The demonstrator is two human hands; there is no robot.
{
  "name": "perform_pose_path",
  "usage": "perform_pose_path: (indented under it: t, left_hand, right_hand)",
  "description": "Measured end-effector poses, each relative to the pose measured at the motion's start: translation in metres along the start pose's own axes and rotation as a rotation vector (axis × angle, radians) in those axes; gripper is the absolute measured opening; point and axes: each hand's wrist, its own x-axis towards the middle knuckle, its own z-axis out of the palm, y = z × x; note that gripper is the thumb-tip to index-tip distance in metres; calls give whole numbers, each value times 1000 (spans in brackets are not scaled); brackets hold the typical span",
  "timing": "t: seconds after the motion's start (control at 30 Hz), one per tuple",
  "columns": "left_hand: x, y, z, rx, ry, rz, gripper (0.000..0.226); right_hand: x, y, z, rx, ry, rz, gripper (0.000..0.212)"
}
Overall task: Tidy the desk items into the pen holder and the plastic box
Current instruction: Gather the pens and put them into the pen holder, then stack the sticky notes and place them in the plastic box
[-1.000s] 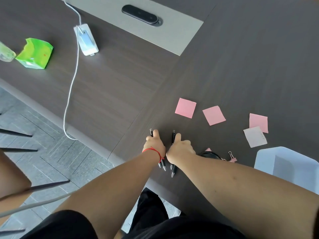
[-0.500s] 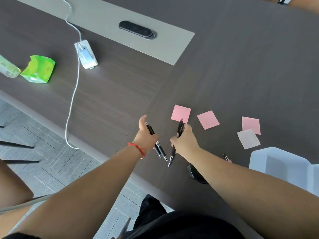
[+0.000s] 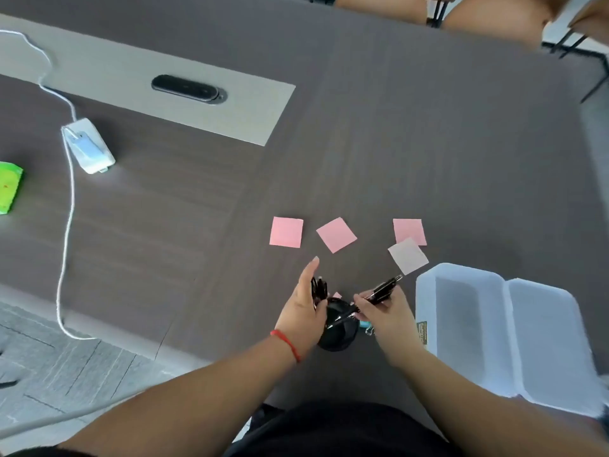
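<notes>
The dark table (image 3: 428,143) fills most of the frame. At lower right sits the clear box (image 3: 507,328), open, nothing seen inside; its small label is too blurry to read. Low in the middle stands the black holder (image 3: 339,338). The left hand (image 3: 304,311) grips pens (image 3: 319,287) above it. The right hand (image 3: 384,313) pinches one pen (image 3: 379,293), tip at the holder. Pink notes (image 3: 286,232) lie above.

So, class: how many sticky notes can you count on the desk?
4 in full view: left note, tilted note, right note and a paler note overlapping its corner. A pink scrap behind the holder may be a fifth.
</notes>
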Motion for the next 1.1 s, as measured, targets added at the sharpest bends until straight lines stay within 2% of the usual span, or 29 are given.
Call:
perform_pose_path:
  t: [0.1, 0.2, 0.3, 0.43, 0.5, 0.6, 0.7, 0.8, 0.9, 1.0, 1.1]
  left_hand:
    - [-5, -14, 5, 115, -6, 115, 74]
    - [-3, -33, 7, 162, -10, 179, 76]
    - [-3, -44, 10, 153, 16, 240, 77]
    - [-2, -47, 16, 122, 74, 292, 77]
    - [-1, -44, 15, 105, 84, 270, 73]
    - [0, -35, 10, 34, 46, 230, 64]
    - [10, -25, 1, -73, 32, 222, 64]
    - [41, -11, -8, -198, 205, 105, 69]
    - [89, 1, -19, -32, 387, -140, 54]
    - [137, -9, -23, 154, 345, -450, 51]
    - [168, -23, -25, 285, 270, -581, 60]
  right_hand:
    - [-8, 16, 6, -118, -126, -50, 21]
    - [-10, 26, 8, -315, -165, -99, 29]
    - [-8, 33, 5, -409, -193, -153, 37]
    - [-2, 33, -1, -544, -206, -282, 27]
    - [2, 28, -7, -531, -221, -255, 38]
    - [13, 13, -19, -384, -268, -113, 54]
    - [37, -8, -33, -303, -146, -70, 38]
    - [81, -24, -45, -294, 59, -7, 34]
    - [130, -36, -57, -462, 119, 9, 40]
    - [169, -44, -69, -746, 148, 89, 49]
    - [193, -41, -82, -1038, 167, 268, 53]
